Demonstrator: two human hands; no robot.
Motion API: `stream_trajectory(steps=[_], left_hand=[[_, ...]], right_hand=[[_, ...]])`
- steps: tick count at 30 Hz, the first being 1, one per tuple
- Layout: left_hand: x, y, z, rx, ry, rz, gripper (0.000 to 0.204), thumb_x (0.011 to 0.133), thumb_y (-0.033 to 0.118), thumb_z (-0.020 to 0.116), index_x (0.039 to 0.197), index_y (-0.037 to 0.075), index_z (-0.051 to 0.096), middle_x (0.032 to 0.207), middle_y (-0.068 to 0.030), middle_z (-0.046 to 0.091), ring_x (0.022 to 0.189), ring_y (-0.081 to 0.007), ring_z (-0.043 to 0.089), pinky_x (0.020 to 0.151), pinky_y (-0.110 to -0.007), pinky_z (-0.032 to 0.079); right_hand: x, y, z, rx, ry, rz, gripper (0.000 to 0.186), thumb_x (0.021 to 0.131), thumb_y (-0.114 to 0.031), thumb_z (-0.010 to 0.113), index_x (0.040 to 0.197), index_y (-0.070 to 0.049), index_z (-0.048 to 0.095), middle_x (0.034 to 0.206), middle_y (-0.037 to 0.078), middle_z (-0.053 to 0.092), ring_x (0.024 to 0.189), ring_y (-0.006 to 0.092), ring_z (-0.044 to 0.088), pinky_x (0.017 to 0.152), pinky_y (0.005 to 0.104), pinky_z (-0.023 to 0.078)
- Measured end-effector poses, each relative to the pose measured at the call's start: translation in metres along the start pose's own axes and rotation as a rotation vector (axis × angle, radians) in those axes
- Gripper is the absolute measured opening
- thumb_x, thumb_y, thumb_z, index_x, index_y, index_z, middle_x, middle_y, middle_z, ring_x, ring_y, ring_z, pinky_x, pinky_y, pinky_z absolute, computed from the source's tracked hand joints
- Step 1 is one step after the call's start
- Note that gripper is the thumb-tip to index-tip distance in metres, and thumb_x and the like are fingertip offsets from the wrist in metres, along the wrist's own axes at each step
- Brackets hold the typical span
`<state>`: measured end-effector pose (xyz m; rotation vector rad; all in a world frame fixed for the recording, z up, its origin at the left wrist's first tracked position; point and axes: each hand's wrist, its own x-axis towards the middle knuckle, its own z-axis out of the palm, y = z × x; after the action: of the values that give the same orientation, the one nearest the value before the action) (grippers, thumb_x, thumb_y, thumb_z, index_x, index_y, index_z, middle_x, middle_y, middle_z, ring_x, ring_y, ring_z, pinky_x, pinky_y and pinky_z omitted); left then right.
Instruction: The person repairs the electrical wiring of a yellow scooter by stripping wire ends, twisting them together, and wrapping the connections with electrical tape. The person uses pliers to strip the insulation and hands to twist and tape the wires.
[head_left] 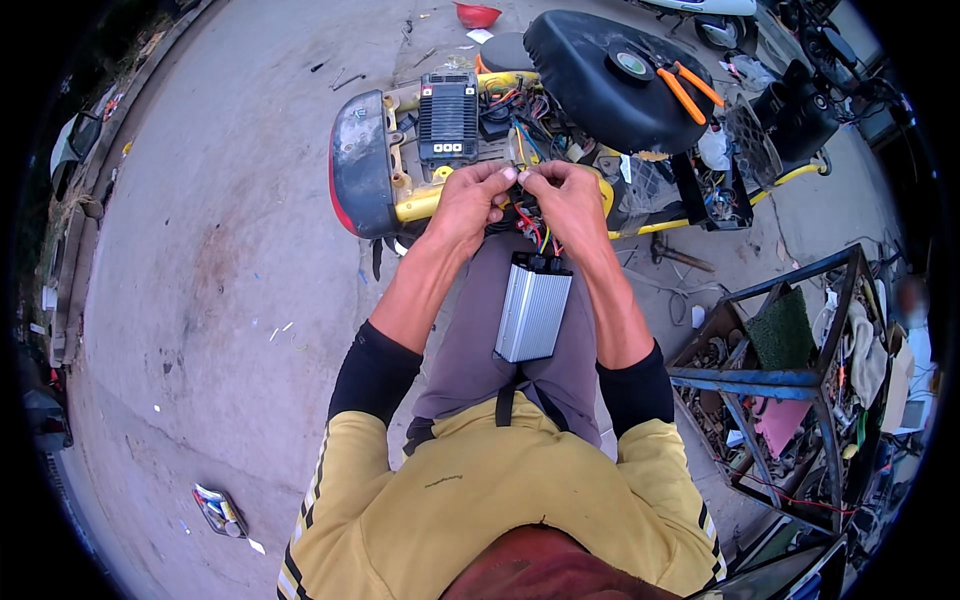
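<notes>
My left hand (pixel 466 205) and my right hand (pixel 570 203) meet over a bundle of coloured wires (pixel 533 229), fingers pinched on a connector between them. The wires lead down to a ribbed silver controller box (pixel 532 310) resting on my lap. In front of me stands a yellow-framed electric scooter (pixel 430 203) with its seat lifted. A black finned controller (pixel 447 118) sits in the open frame, beside more loose wiring (pixel 530 125).
Orange-handled pliers (pixel 686 88) and a tape roll (pixel 631 65) lie on the raised black seat (pixel 600 85). A blue metal rack (pixel 790 380) full of parts stands at the right. A red bowl (pixel 477 14) sits far ahead; a crushed packet (pixel 220 510) lies on the concrete at the left.
</notes>
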<state>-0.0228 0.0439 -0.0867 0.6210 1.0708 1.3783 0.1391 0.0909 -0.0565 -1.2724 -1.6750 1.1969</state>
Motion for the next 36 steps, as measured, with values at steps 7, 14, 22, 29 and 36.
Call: stream_trajectory(steps=[7, 14, 22, 29, 36], left_hand=[[-0.001, 0.001, -0.002, -0.008, -0.002, -0.011, 0.016, 0.106, 0.016, 0.075, 0.118, 0.005, 0.074, 0.086, 0.0071, 0.059, 0.072, -0.0037, 0.051, 0.056, -0.021, 0.038], [-0.006, -0.003, -0.002, 0.154, -0.026, 0.074, 0.015, 0.100, 0.007, 0.076, 0.115, 0.005, 0.075, 0.090, 0.0051, 0.064, 0.076, -0.0032, 0.056, 0.060, -0.020, 0.041], [0.007, -0.035, 0.012, 0.163, 0.144, 0.362, 0.010, 0.097, 0.004, 0.079, 0.105, -0.001, 0.075, 0.089, 0.0028, 0.068, 0.078, -0.0044, 0.059, 0.069, -0.023, 0.050], [-0.001, -0.037, 0.024, 0.140, 0.287, 0.361, 0.011, 0.099, 0.005, 0.076, 0.106, -0.004, 0.074, 0.092, -0.0008, 0.072, 0.080, -0.0065, 0.063, 0.070, -0.024, 0.053], [-0.009, -0.035, 0.026, -0.023, 0.309, 0.272, 0.012, 0.102, 0.015, 0.075, 0.109, 0.005, 0.075, 0.073, 0.0059, 0.056, 0.061, -0.0029, 0.047, 0.052, -0.022, 0.034]], right_hand=[[0.003, 0.009, 0.008, 0.050, 0.018, -0.018, 0.026, 0.094, -0.018, 0.076, 0.100, 0.006, 0.078, 0.082, 0.008, 0.076, 0.075, 0.0125, 0.068, 0.068, 0.0316, 0.055], [-0.001, 0.023, 0.018, 0.299, 0.059, -0.082, 0.019, 0.097, -0.015, 0.076, 0.098, 0.003, 0.074, 0.086, 0.002, 0.072, 0.074, 0.0084, 0.063, 0.065, 0.0294, 0.053], [-0.003, 0.003, 0.008, -0.176, 0.042, -0.419, 0.011, 0.095, -0.007, 0.078, 0.098, 0.003, 0.073, 0.091, 0.007, 0.063, 0.073, 0.0156, 0.064, 0.070, 0.0325, 0.053], [-0.011, 0.018, 0.003, -0.039, 0.098, -0.448, 0.010, 0.100, -0.005, 0.075, 0.106, 0.002, 0.077, 0.095, 0.009, 0.066, 0.075, 0.0185, 0.066, 0.070, 0.0354, 0.054], [-0.017, 0.022, 0.018, -0.039, 0.118, -0.477, 0.012, 0.099, -0.001, 0.073, 0.110, 0.000, 0.075, 0.099, 0.011, 0.068, 0.077, 0.0241, 0.070, 0.072, 0.0379, 0.056]])
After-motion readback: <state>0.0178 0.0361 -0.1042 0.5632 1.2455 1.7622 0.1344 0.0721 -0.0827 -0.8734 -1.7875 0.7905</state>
